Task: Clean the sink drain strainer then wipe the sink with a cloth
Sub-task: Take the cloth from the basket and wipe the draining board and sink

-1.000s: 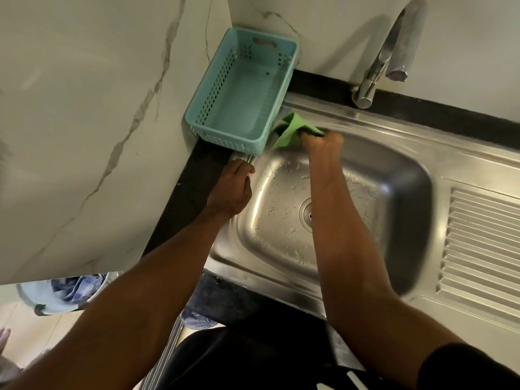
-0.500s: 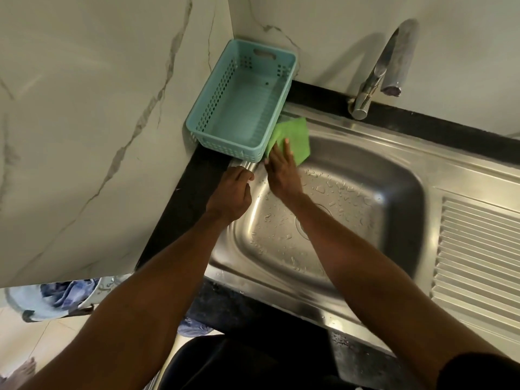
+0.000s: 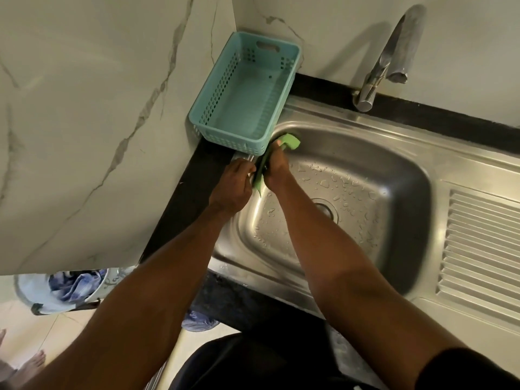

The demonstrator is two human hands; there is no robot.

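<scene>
A stainless steel sink (image 3: 394,153) with water drops on its floor fills the middle of the head view. Its drain strainer (image 3: 326,211) sits in the bowl's centre, partly hidden by my right forearm. My right hand (image 3: 277,170) presses a green cloth (image 3: 291,140) against the bowl's left wall, near the far left corner. The cloth hangs folded between both hands. My left hand (image 3: 235,184) rests on the sink's left rim, fingers curled beside the cloth; whether it grips anything is hidden.
An empty teal plastic basket (image 3: 244,91) stands on the black counter (image 3: 185,204) at the sink's far left corner. A chrome tap (image 3: 385,60) rises behind the bowl. The ribbed drainboard (image 3: 481,249) lies to the right. Marble wall panels close in on the left and the back.
My right hand slid the cloth from the far rim by the basket down onto the left wall, close to my left hand. The cloth went from spread flat to folded.
</scene>
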